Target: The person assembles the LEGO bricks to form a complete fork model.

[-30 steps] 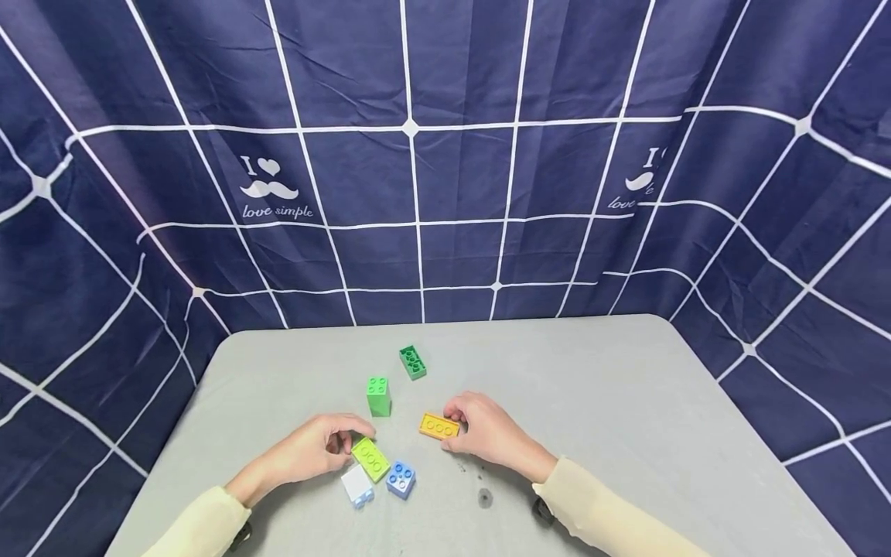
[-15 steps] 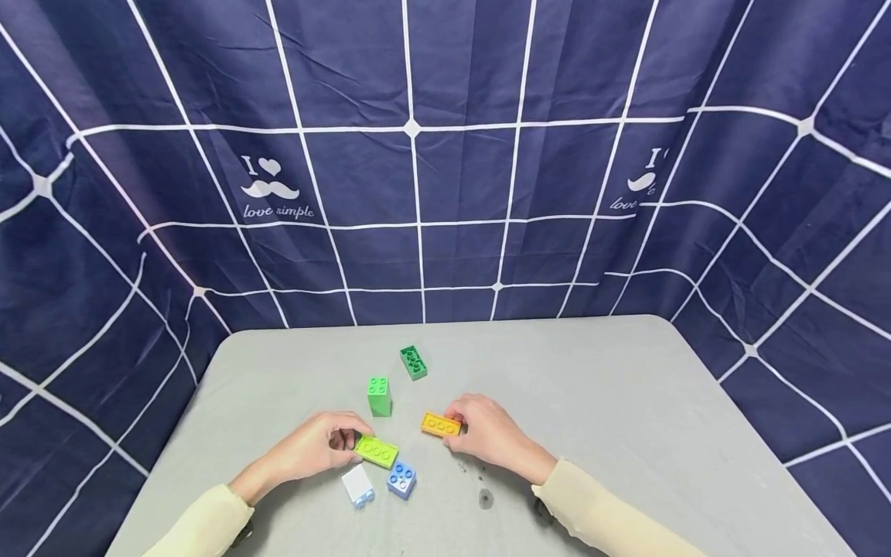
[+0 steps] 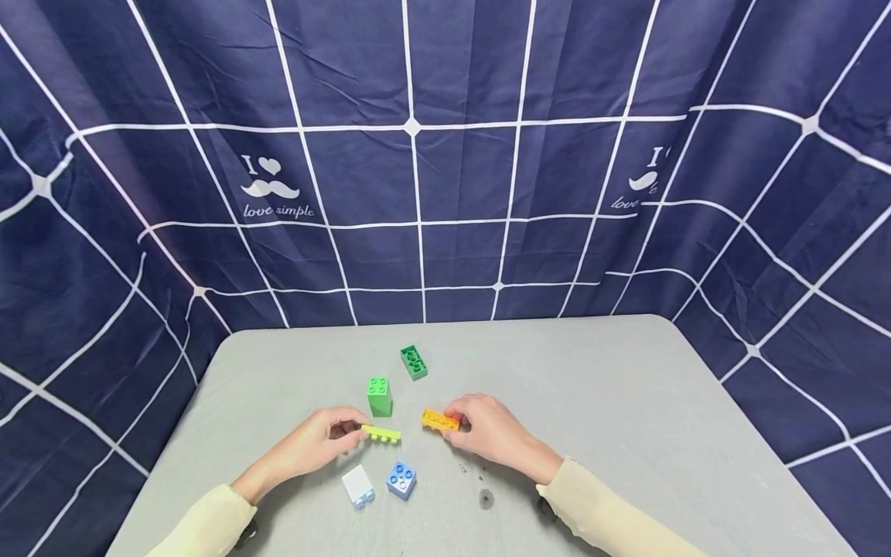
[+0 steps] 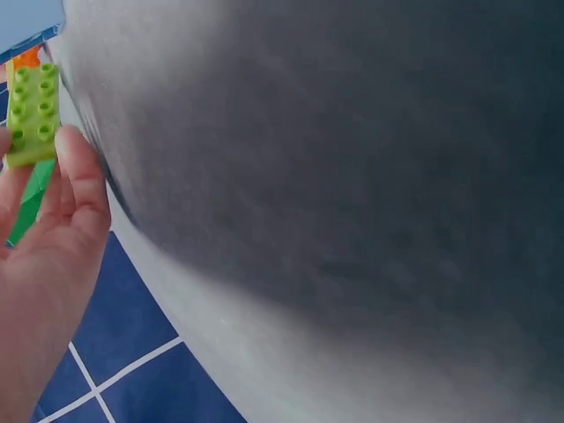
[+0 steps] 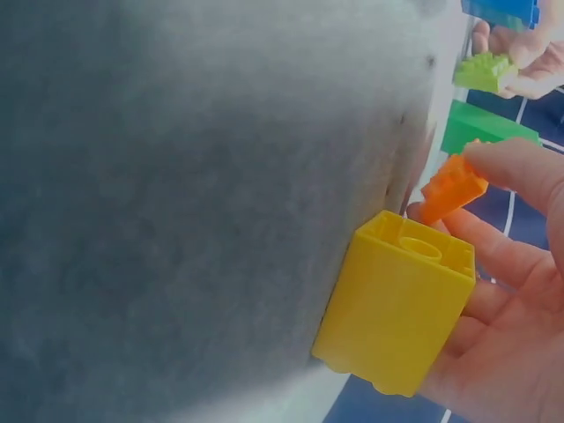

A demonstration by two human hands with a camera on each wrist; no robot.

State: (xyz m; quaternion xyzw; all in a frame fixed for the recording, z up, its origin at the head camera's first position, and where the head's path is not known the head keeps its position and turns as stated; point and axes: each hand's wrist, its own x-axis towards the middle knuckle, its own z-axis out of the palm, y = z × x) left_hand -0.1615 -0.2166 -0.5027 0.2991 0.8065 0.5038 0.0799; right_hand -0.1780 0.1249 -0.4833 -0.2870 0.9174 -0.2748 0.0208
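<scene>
In the head view my left hand [image 3: 329,437] pinches one end of a lime-green toy brick [image 3: 381,434], tipped so its thin side faces up. Its studs [image 4: 44,107] show in the left wrist view. My right hand [image 3: 490,427] holds an orange toy brick [image 3: 440,420] between thumb and fingers, its hollow underside upward. The two bricks point at each other with a small gap between. A yellow brick [image 5: 397,304] stands beside my right palm in the right wrist view; in the head view it is hidden by the hand.
Behind the lime-green brick stands a tall green brick [image 3: 379,398], with a dark green one [image 3: 414,362] farther back. Nearer lie a white and light blue brick [image 3: 358,486] and a blue brick [image 3: 401,480]. A navy curtain [image 3: 452,178] surrounds the grey table [image 3: 592,402].
The left hand has lifted the lime-green brick off its place near the blue bricks, swung it sideways and tipped it on edge. The orange brick has tilted slightly in the right hand.
</scene>
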